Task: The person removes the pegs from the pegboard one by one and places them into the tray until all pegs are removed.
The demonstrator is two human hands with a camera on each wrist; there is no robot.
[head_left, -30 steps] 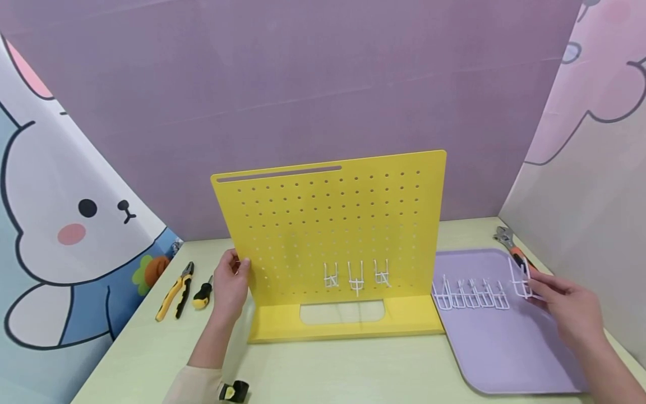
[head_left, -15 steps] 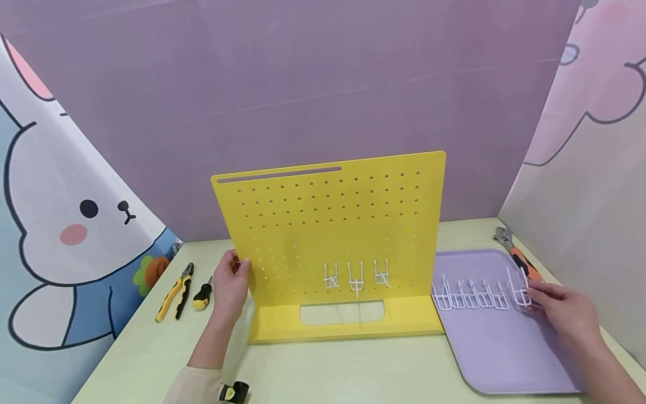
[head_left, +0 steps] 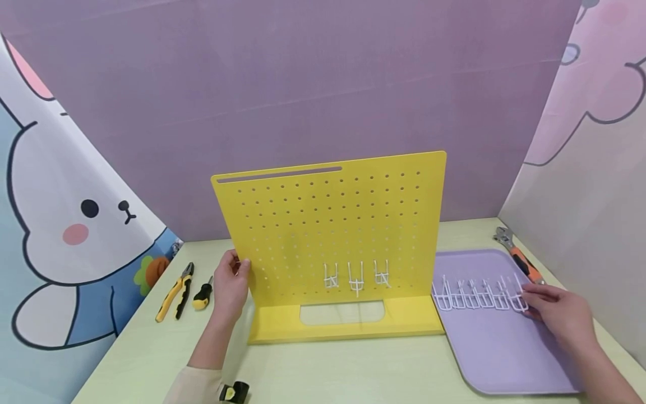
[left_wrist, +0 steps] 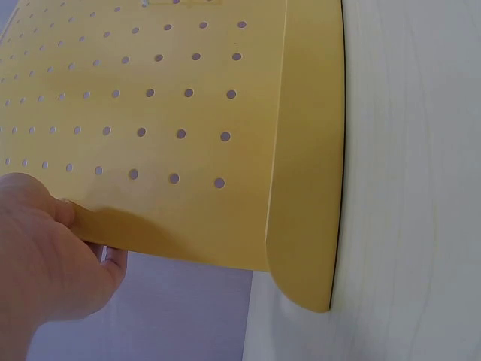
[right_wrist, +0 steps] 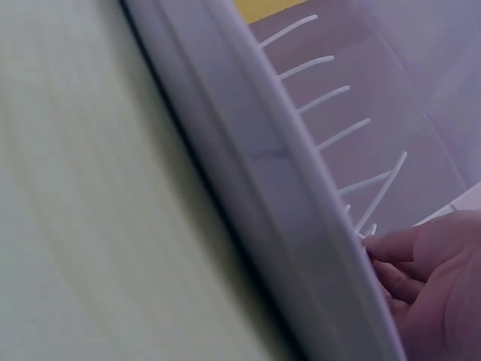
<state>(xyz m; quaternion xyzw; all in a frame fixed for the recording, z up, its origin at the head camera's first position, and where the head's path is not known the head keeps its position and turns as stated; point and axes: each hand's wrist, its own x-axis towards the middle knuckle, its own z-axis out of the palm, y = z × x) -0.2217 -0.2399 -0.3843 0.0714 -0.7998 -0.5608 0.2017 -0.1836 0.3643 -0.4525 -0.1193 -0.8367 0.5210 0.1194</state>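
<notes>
So the white wire hook (head_left: 517, 309) is at the right end of a row of similar white hooks (head_left: 473, 303) on the purple tray (head_left: 510, 359), prongs pointing up. The right hand (head_left: 562, 314) has it pinched in its grip, thumb and fingertips together on the wire. Can't really tell if the hook touches its neighbour, they overlap from the head view. Just left of the tray there's a yellow pegboard (head_left: 313, 247) standing on its flat base, with three more white hooks (head_left: 355, 285) sitting low on it. The left hand (head_left: 232, 286) has a grip on the board's left edge, thumb in front, fingers behind. Left of that, black-and-yellow pliers (head_left: 187, 270) and a stubby screwdriver (head_left: 202, 295) lie on the pale table (head_left: 333, 370). An orange-handled wrench (head_left: 520, 255) is by the tray's far right corner, and a cartoon rabbit (head_left: 55, 196) covers the left wall.
</notes>
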